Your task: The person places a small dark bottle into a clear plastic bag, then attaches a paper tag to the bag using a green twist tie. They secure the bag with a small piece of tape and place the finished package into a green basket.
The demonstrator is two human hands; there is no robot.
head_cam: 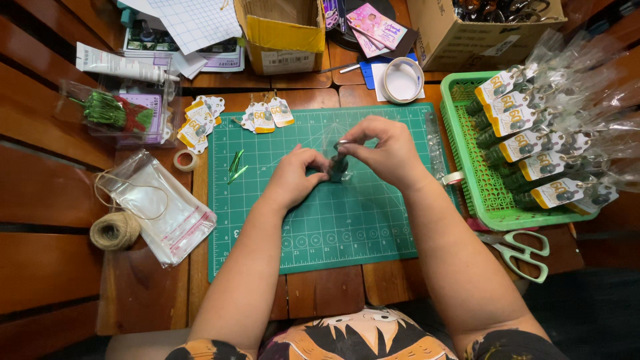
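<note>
The small dark piece is pinched over the green cutting mat between the left hand and right hand — both grips clamped on it; best kept low and steady.

The scene is evenly and fairly brightly lit from above, warm in tone, with only soft, short shadows under the left hand and right hand on the green cutting mat. Glare flares off the cellophane packets in the green basket and off the clear bags at left. The centre is sharp, while wide-angle distortion bends the wooden slats and the edges soften and darken slightly
</note>
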